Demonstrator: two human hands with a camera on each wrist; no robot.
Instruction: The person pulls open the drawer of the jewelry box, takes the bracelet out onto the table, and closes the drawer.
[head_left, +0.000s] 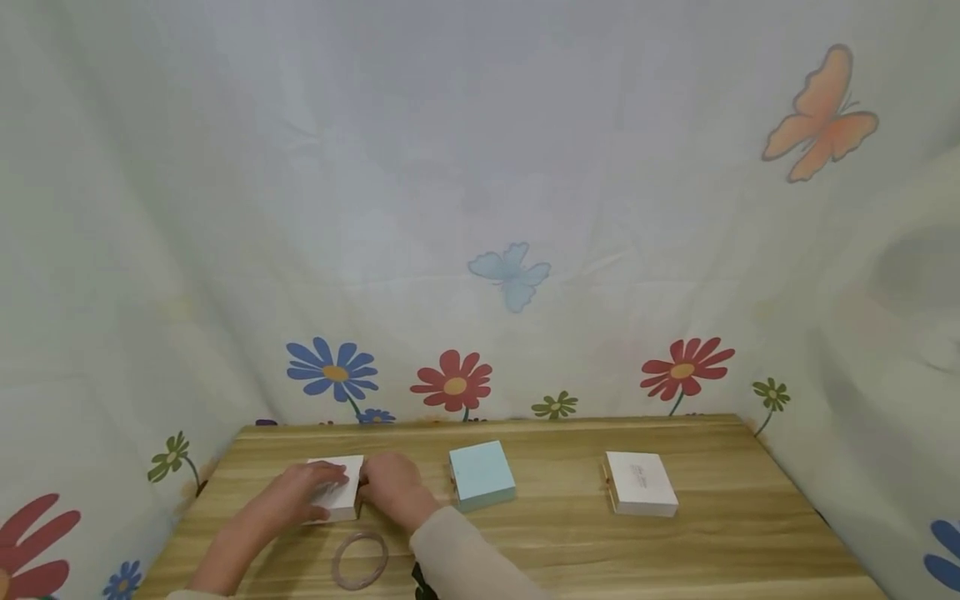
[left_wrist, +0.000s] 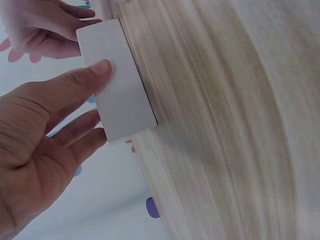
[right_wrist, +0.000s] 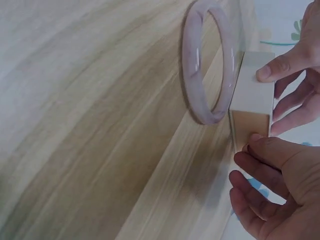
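Note:
A small white box [head_left: 347,482] sits on the wooden table toward the left. My left hand [head_left: 296,493] grips it, with the thumb [left_wrist: 101,68] on its near side and fingers over the top. At the box's right end, my right hand [head_left: 395,487] pinches with thumb and index finger against the tan side face [right_wrist: 246,124]. What lies between those fingertips is mostly hidden. In front of the box, a pale pink bangle [right_wrist: 192,65] lies flat on the table, apart from both hands.
A light blue box [head_left: 482,472] stands right of the hands, and another white box [head_left: 642,483] with print on its lid stands farther right. Behind the wooden table [head_left: 555,542] hangs a white curtain [head_left: 600,250] with flowers and butterflies.

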